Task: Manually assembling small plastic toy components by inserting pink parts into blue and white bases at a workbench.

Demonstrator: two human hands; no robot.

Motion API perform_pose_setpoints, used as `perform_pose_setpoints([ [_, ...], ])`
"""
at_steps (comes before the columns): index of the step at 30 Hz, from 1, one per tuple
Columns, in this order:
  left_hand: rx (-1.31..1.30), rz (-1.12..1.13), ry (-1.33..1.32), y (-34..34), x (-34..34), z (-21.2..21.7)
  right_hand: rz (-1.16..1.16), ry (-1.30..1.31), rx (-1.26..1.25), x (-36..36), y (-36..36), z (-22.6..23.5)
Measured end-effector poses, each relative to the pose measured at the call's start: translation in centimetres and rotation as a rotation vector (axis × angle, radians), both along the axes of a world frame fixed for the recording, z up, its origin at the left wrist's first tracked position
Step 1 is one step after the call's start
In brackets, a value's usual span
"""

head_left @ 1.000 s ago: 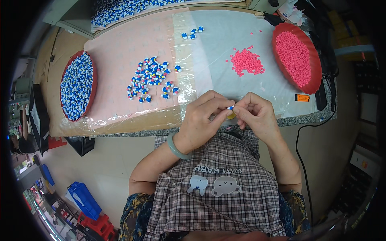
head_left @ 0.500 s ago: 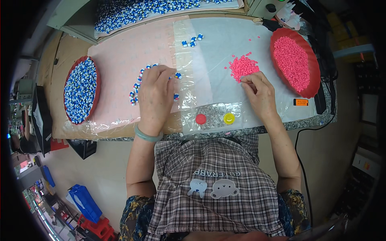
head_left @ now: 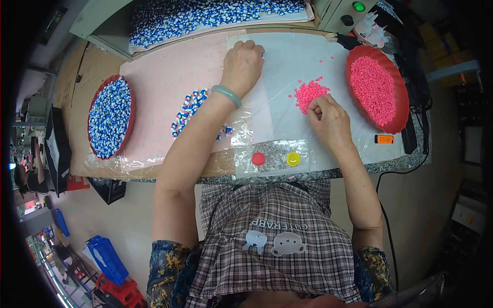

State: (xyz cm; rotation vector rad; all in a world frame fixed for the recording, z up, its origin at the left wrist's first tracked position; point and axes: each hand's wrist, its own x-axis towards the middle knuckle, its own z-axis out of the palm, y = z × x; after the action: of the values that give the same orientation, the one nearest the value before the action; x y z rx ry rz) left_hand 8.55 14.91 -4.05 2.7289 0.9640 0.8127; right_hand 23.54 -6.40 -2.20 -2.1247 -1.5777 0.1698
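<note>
My left hand [head_left: 241, 66], a pale green bangle at its wrist, is at the far middle of the work surface with its fingers curled down. A bit of blue shows beside its fingertips; what they hold is hidden. Left of that forearm lies a loose group of small blue-and-white pieces [head_left: 192, 102], partly covered by the arm. My right hand [head_left: 328, 119] has thumb and fingers pinched together at the near edge of a heap of small pink pieces [head_left: 309, 92]. Whatever is in the pinch is too small to make out.
A red scalloped dish [head_left: 132, 110] of blue-and-white pieces stands left, another red dish [head_left: 403, 97] of pink pieces right. Near the front edge lie a red disc [head_left: 258, 158] and a yellow disc [head_left: 293, 158]. A metal-framed unit [head_left: 97, 43] with a filled tray stands behind.
My left hand has moved away from me and rightward, from the loose blue-and-white group to the far middle, uncovering part of that group. My right hand stays pinched at the pink heap.
</note>
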Motion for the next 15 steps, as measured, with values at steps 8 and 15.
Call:
perform_pose_setpoints([
  [8,-0.156,-0.092,-0.296,-2.4,-1.0,3.1,0.040,0.566,0.041,1.4,-2.8,-0.2],
  [15,-0.888,-0.219,-0.410,-10.5,-4.7,5.0,0.070,1.268,0.059,1.0,-4.5,-0.1],
])
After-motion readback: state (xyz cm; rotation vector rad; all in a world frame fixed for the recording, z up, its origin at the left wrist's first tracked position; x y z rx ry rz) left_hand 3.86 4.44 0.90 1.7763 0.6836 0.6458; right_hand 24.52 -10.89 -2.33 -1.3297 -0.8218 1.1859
